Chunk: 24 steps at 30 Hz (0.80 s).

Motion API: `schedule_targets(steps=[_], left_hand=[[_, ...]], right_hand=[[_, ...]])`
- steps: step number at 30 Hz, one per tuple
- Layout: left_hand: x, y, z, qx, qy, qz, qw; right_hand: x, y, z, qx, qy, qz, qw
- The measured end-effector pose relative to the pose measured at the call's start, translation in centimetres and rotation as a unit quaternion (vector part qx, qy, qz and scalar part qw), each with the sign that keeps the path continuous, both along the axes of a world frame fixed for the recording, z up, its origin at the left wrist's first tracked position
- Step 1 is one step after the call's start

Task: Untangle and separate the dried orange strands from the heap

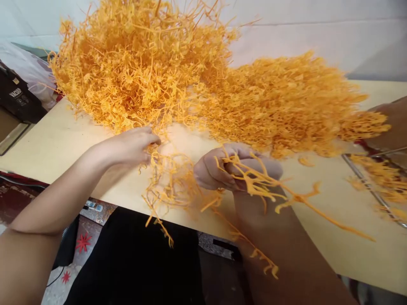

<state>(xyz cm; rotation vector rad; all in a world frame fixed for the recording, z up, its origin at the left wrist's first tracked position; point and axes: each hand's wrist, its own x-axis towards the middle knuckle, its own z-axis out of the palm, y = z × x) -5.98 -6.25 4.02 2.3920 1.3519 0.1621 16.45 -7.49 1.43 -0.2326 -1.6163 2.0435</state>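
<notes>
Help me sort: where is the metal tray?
In the head view, the metal tray sits at the table's far right edge, past the right hand, holding orange strands.

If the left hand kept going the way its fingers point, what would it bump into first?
Probably the loose orange strands lying just past the left hand on the table, then likely the right hand, though depth is hard to judge.
</notes>
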Motion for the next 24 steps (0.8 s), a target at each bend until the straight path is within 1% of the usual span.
schedule_targets(steps=[1,3,6,9,11,13,15,17,20,22,24], left_hand=[[0.0,0.1,-0.4,0.004,0.021,-0.005,1.0],[-0.1,0.4,-1.0,0.019,0.027,0.0,0.999],[-0.8,1.0,-1.5,0.027,-0.027,0.009,0.999],[-1.5,1.6,-1.6,0.006,-0.126,0.005,0.992],[-1.6,1.6,-1.4,-0.01,-0.2,0.006,0.98],[-1.2,1.1,-1.0,-0.011,-0.261,0.014,0.965],[-0.4,0.2,-0.3,0.005,-0.298,0.024,0.954],[0.6,-0.8,0.5,0.014,-0.316,0.031,0.948],[2.0,-1.7,1.3,-0.006,-0.354,0.031,0.935],[2.6,-1.3,1.1,-0.03,-0.393,0.034,0.918],[3.1,-0.4,0.3,-0.062,-0.437,0.046,0.896]], right_hand=[[0.0,0.1,-0.2,0.001,-0.002,0.015,1.0],[0.1,0.4,-0.6,0.007,-0.019,0.054,0.998],[0.2,0.6,-0.8,0.036,-0.046,0.099,0.993],[0.1,0.2,-0.7,0.052,-0.039,0.073,0.995],[0.0,-0.4,-0.5,0.046,-0.016,0.045,0.998],[0.1,-0.8,-0.5,0.036,0.007,0.028,0.999],[0.2,-1.0,-0.6,0.035,0.016,0.021,0.999],[0.4,-1.0,-0.5,0.043,-0.001,0.026,0.999],[0.4,-0.8,-0.2,0.077,-0.047,0.054,0.994],[0.1,-0.5,0.1,0.113,-0.076,0.084,0.987],[-0.4,-0.4,0.4,0.15,-0.093,0.118,0.977]])
